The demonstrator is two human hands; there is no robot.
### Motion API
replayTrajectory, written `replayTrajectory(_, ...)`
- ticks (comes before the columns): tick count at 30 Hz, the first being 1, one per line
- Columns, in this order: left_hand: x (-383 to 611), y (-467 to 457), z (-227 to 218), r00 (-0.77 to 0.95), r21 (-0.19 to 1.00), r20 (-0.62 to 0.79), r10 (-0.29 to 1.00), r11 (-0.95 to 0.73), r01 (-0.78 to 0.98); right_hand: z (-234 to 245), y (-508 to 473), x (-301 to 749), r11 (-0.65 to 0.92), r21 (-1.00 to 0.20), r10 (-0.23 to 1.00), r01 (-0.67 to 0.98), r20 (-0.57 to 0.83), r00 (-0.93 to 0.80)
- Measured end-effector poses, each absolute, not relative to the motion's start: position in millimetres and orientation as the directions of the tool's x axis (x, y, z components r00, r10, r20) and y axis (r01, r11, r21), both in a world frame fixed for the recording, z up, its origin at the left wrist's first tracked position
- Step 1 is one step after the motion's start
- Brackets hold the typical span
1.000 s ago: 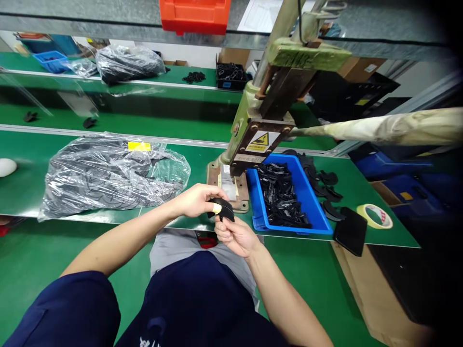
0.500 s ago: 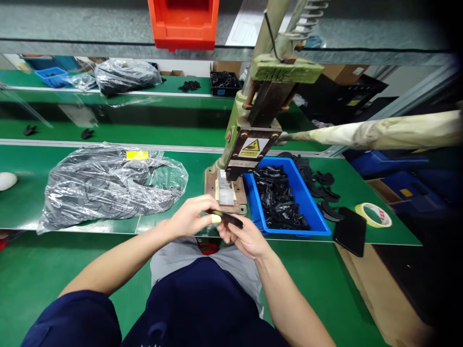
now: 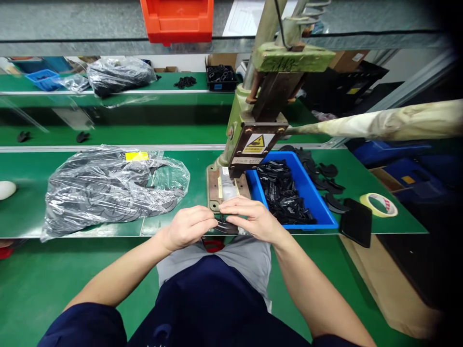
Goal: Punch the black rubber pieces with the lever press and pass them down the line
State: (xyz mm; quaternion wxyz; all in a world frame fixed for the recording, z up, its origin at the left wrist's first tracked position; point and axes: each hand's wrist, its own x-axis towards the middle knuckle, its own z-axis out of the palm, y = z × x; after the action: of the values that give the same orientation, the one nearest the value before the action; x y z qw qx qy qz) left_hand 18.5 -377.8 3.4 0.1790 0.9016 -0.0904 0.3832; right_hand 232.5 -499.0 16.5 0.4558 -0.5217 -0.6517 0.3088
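Both hands meet at the near edge of the green bench, just in front of the press base plate [image 3: 213, 185]. My left hand [image 3: 188, 226] and my right hand [image 3: 251, 219] have their fingers closed on a thin curved black part [image 3: 226, 225], which lies flat between them and is mostly covered by the fingers. Above the plate stands the green hand press [image 3: 260, 111] with a yellow warning label. Its long wrapped lever [image 3: 379, 123] runs off to the right.
A blue bin [image 3: 325, 212] of black parts sits right of the press, with loose black pieces [image 3: 325, 176], a black pad [image 3: 356, 221] and a tape roll [image 3: 379, 204] beyond. A plastic bag of dark parts [image 3: 108, 185] lies at left. An orange bin [image 3: 177, 19] hangs overhead.
Both hands have carried the black part forward from above my lap to the bench edge by the press plate and laid it flat. My right hand now rests on top of it.
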Motion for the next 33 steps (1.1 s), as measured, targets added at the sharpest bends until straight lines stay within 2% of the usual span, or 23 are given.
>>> replayTrajectory(3,17,-375,1,0.668,0.233,0.744,-0.025,-0.927,-0.295,20,-489,233,0.333,-0.832,0.942,0.445,0.266,-0.206)
replayTrajectory(6,14,-374,1,0.662,0.270,0.750,0.007,-0.916,-0.296,20,-485,231,0.340,-0.813,0.934,0.472,0.233,-0.273)
replayTrajectory(11,9,-372,-7,0.679,0.297,0.733,0.034,-0.915,-0.275,17,-484,222,0.327,-0.793,0.942,0.514,0.232,-0.241)
replayTrajectory(17,10,-368,-21,0.720,0.375,0.688,0.085,-0.892,-0.253,13,-477,219,0.224,-0.811,0.970,0.541,0.131,-0.205)
replayTrajectory(20,14,-362,-21,0.749,0.488,0.631,0.203,-0.854,-0.180,9,-473,225,0.155,-0.795,0.987,0.586,0.107,-0.117)
replayTrajectory(24,20,-320,-14,0.710,0.653,0.512,0.484,-0.756,0.045,3,-478,240,-0.029,-0.758,0.960,0.651,0.160,0.229)
replayTrajectory(26,21,-276,-9,0.597,0.729,0.421,0.683,-0.646,0.225,-1,-486,250,-0.099,-0.751,0.935,0.653,0.154,0.318)
replayTrajectory(28,18,-221,-4,0.410,0.796,0.310,0.858,-0.470,0.382,-4,-494,259,-0.151,-0.747,0.925,0.648,0.124,0.359)
replayTrajectory(31,5,-136,2,0.150,0.818,0.174,0.973,-0.228,0.528,-8,-508,269,-0.227,-0.746,0.919,0.626,0.049,0.392)
replayTrajectory(33,-5,-89,4,0.015,0.781,0.141,0.990,-0.121,0.613,-15,-519,274,-0.264,-0.743,0.912,0.615,0.014,0.409)
